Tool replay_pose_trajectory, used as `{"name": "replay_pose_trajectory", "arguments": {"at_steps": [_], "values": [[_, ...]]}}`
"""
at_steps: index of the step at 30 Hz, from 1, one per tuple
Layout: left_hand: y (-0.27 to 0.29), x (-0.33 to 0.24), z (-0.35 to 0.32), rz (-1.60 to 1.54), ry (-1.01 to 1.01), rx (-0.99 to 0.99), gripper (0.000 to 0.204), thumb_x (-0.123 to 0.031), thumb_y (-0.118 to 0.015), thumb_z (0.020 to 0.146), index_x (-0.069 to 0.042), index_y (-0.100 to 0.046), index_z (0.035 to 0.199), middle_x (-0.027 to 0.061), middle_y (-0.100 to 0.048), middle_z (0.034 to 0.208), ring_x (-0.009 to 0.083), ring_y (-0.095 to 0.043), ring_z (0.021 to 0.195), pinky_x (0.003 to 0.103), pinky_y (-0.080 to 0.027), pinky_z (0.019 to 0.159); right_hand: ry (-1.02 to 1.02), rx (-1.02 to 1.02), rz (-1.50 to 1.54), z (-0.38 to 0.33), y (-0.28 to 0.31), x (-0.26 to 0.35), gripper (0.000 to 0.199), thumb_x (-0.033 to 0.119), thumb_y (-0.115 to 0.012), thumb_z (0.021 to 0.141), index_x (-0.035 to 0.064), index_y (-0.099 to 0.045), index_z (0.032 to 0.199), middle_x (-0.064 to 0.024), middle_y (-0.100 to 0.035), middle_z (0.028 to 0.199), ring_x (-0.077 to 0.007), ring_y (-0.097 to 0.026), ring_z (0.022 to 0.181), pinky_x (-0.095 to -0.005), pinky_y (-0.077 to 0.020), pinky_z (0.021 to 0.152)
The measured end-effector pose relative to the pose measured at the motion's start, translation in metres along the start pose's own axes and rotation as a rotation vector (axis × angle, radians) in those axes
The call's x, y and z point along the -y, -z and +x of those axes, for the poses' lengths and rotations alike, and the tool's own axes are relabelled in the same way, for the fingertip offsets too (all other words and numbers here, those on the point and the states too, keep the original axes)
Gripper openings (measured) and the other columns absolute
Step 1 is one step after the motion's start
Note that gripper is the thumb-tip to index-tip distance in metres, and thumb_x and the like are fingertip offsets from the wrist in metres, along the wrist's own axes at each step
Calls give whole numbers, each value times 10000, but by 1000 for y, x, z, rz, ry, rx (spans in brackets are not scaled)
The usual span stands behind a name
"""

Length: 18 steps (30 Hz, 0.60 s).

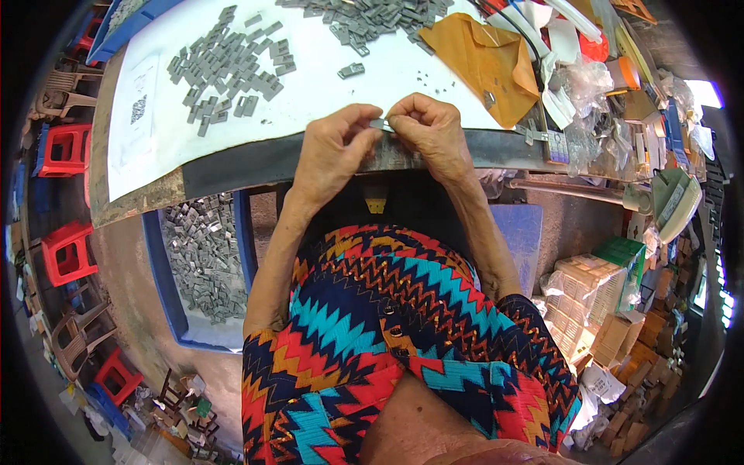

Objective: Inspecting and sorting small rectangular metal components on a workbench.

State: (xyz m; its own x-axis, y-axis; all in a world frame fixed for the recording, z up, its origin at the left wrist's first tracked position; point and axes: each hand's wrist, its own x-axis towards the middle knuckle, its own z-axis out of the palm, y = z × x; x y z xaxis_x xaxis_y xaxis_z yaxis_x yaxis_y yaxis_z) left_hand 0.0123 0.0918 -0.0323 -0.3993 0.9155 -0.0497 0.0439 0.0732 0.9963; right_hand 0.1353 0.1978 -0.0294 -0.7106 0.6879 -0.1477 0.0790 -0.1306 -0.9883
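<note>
One small grey piece [379,124] lies over the near edge of the worktop [240,163], pinched between thumb and fingertips of the left hand [333,151]; the right hand [432,136], fingers curled, grips its right end.

Bright, glare far right, curved edges

Both hands [332,151] [434,133] pinched, close together

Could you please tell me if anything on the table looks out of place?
One grey piece lies alone on the white sheet, apart from the left cluster and the far cluster, so it looks stray.
</note>
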Motion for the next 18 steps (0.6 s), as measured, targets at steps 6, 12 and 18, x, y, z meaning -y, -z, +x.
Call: {"name": "replay_pose_trajectory", "arguments": {"at_steps": [6,12,18], "values": [[5,2,2,420,-421,-87,174,-35,-604,780,13,-600,947,74,-615,773,99,-569,652,221,-458,588,-28,84,-5,6,2,6,69,59,-570,773,-2,-596,792,17,-535,622,-24,-449,518,-160,-335,446],[24,5,8,460,-356,-186,171,-45,-608,777,13,-598,937,83,-616,757,110,-562,633,230,-453,583,45,52,-13,13,-5,9,133,85,-534,817,-6,-608,879,-9,-568,666,-30,-476,528,-154,-356,446],[51,17,28,691,-258,-493,162,-91,-602,729,-2,-599,864,129,-591,757,258,-568,619,334,-440,560,45,13,4,4,10,5,144,74,-526,821,-21,-597,902,-19,-573,683,-28,-480,534,-149,-356,445]]}}
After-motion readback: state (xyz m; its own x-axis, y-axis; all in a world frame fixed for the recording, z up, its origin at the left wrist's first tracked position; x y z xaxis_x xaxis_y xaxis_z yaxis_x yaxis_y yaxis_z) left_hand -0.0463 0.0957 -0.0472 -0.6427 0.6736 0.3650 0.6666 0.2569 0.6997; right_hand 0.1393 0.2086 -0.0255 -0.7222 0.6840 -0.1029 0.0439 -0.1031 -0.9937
